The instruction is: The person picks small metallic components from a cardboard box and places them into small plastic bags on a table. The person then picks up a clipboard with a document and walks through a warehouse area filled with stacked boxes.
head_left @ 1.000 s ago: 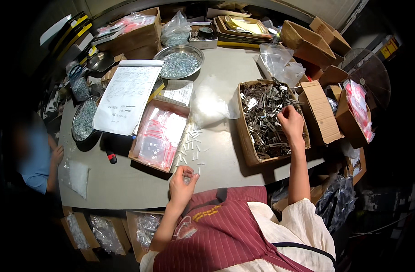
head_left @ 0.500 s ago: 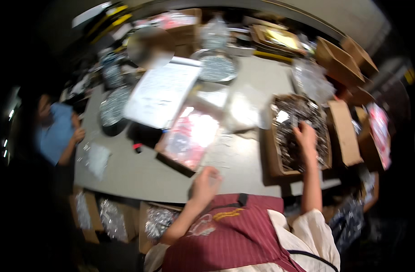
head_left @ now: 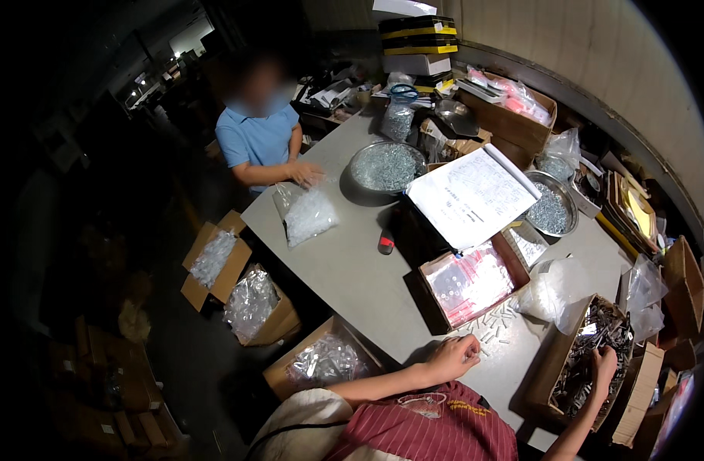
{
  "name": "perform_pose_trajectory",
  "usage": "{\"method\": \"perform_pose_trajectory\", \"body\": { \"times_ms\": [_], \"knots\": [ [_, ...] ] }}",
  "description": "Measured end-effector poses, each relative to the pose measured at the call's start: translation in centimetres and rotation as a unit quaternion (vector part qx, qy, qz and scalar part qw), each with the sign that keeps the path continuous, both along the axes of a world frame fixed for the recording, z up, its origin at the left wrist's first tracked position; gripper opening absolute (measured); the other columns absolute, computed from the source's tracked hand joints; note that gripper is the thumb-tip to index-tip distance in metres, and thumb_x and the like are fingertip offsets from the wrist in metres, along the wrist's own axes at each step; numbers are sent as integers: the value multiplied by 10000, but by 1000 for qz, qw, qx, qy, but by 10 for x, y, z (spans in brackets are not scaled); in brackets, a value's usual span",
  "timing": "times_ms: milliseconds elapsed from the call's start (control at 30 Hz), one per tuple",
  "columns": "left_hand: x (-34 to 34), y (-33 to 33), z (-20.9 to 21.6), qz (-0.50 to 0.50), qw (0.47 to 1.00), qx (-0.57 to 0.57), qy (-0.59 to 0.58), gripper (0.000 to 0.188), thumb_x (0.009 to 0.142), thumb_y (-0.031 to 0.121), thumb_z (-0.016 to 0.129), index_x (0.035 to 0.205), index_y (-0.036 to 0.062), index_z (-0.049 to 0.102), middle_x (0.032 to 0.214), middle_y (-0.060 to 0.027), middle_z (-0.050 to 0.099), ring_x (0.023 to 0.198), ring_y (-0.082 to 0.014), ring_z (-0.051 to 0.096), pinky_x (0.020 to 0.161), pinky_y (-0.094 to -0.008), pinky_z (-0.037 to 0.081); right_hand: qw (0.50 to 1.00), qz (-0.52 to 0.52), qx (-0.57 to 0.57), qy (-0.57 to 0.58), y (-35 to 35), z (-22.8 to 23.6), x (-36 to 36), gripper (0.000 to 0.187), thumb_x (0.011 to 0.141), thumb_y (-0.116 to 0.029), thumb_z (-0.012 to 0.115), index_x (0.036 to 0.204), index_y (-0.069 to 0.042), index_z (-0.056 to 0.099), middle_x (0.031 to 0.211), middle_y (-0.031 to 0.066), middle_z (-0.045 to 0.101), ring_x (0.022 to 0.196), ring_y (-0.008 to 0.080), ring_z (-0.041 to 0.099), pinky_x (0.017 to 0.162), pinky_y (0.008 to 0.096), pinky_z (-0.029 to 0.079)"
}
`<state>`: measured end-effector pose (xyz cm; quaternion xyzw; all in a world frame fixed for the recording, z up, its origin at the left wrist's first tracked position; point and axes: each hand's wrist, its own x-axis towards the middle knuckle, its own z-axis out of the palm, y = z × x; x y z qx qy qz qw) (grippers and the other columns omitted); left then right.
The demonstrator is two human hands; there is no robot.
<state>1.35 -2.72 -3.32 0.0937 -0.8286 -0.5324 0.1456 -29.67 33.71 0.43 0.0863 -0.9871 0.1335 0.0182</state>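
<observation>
My left hand (head_left: 455,358) is at the table's near edge with its fingers curled together; what they hold, if anything, is hidden. Beside it, several small silvery metal pieces (head_left: 491,335) lie scattered on the table. My right hand (head_left: 604,372) reaches over a cardboard box (head_left: 544,378) full of dark, shiny, narrow metal parts (head_left: 594,338). Its fingers are bent down among the parts, and I cannot make out what is between them. An open box of clear bags with red edges (head_left: 475,283) stands just beyond my left hand. A clear plastic bag with white contents (head_left: 553,290) sits between the two boxes.
A white paper pad (head_left: 475,196) lies behind the bag box. Round metal bowls of small silvery parts (head_left: 386,167) stand further back. Across the table, a person in blue (head_left: 256,142) has a hand by a clear bag (head_left: 312,217). Filled cartons (head_left: 325,361) stand below the table edge.
The view has swung left and sharpened, so the person in blue and the floor cartons show more fully. My right hand remains at the parts box, my left near the table's edge.
</observation>
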Motion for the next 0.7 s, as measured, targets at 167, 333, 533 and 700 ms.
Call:
{"method": "perform_pose_trajectory", "body": {
  "times_ms": [167, 333, 533, 700],
  "knots": [
    [-1, -1, 9, -13, 1000, -22, 3, 216, 873, 148, 765, 993, 67, 604, 885, -86, 703, 854, -285, 706, 817, -427, 511, 997, 0, 40, 59, -8, 10, 7, 308, 785, -250, 749, 837, 42, 670, 838, 245, 688, 831, 448, 663, 748, 501, 516],
    [-4, -8, 26, -5, 997, -71, -10, 196, 896, 196, 751, 988, 73, 628, 895, -90, 717, 858, -281, 704, 798, -399, 527, 994, -34, -72, 74, -4, 35, 45, 367, 828, -318, 764, 893, 30, 669, 786, 191, 688, 717, 347, 661, 688, 449, 512],
    [-13, 4, 38, -36, 997, -64, -4, 223, 857, 147, 759, 1009, 62, 621, 931, -109, 708, 921, -337, 668, 830, -448, 510, 986, -87, -61, 126, -17, 37, 75, 282, 808, -265, 733, 866, 10, 712, 756, 183, 705, 676, 336, 680, 655, 427, 518],
    [-21, 11, 39, -66, 996, -64, 1, 218, 847, 108, 775, 995, 44, 627, 891, -104, 691, 855, -290, 681, 790, -410, 506, 973, -41, -122, 190, 7, 68, 100, 206, 810, -200, 681, 768, 1, 687, 686, 170, 678, 642, 340, 662, 685, 411, 507]
  ]
}}
